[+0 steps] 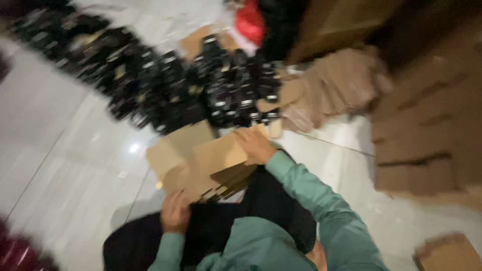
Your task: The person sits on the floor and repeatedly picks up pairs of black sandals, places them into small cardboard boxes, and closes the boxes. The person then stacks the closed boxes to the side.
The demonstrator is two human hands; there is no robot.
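The view is blurred. My right hand [254,145] lies on top of a flat brown cardboard sheet [217,155], fingers closed over its far edge. My left hand [174,212] holds the near edge of the same loose stack of flattened cardboard pieces [173,150] that rests on my lap and the floor. I wear green sleeves and dark trousers. Whether the sheets are single or folded boxes is not clear.
A large heap of small black items [165,85] spreads over the white tiled floor [65,165] beyond the cardboard. Stacks of brown cardboard [331,85] lie at the right, with more [427,130] further right. A red object [249,22] sits at the top.
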